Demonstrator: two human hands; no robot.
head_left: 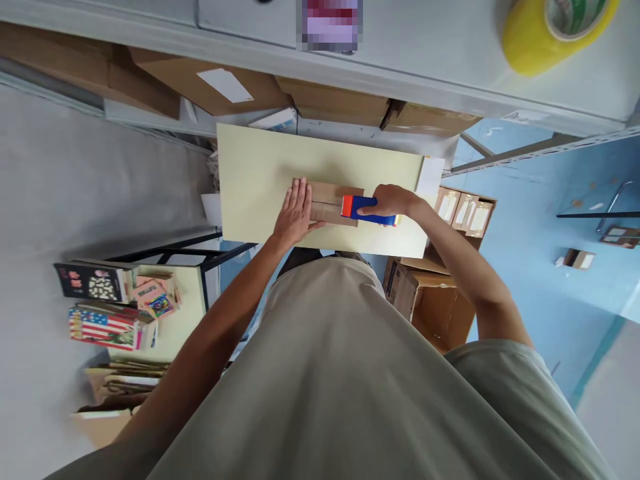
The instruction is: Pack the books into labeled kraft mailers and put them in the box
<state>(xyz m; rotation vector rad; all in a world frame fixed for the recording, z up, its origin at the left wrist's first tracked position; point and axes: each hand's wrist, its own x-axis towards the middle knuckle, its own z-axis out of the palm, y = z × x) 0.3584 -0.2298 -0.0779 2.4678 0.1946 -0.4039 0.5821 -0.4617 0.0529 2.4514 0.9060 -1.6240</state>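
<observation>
A small brown cardboard box [331,195] lies flat near the front of a pale yellow table [260,173]. My left hand [296,212] rests flat, fingers together, on the box's left end and presses it down. My right hand [391,202] grips the blue handle of a tape dispenser [361,207] whose red front end sits on top of the box's right half.
Brown cartons [215,83] stand behind the table under a grey shelf, on which lies a yellow tape roll [555,30]. An open carton [430,300] and a box of small packets [465,212] sit on the blue floor at right. Books [107,323] pile on a low table at left.
</observation>
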